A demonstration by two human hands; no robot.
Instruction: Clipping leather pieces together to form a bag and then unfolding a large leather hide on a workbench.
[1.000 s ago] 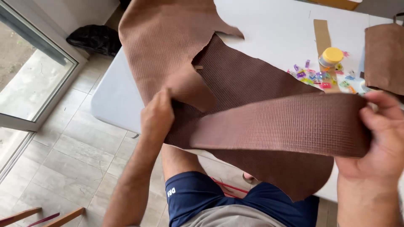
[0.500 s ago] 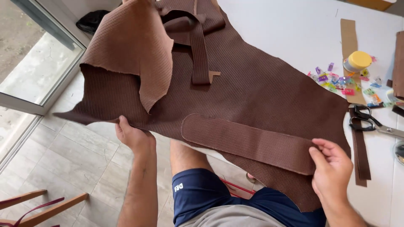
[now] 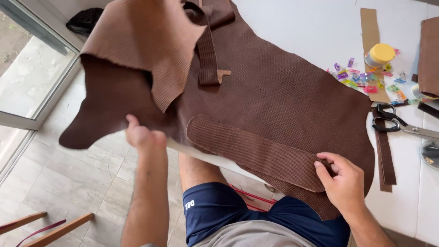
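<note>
A large brown textured leather sheet (image 3: 283, 96) lies over the near edge of a white table (image 3: 311, 27), its far left part folded over. On it rests a long brown strip with rounded ends (image 3: 256, 153), running diagonally. My right hand (image 3: 340, 180) presses the strip's right end onto the sheet. My left hand (image 3: 141, 135) grips the sheet's near left edge, which hangs off the table. A narrower brown strap (image 3: 206, 55) lies on the sheet farther back.
Right of the sheet are a yellow-lidded jar (image 3: 379, 55), several small coloured clips (image 3: 361, 80), scissors (image 3: 395, 124), a tan card strip (image 3: 369, 27) and a thin brown strip (image 3: 384, 151). A glass door (image 3: 27, 73) and tiled floor are left; a wooden chair (image 3: 41, 226) stands bottom left.
The long strip, held stretched between both hands a second ago, now lies on the sheet. My left hand has moved to the sheet's edge; my right hand stays on the strip's end.
</note>
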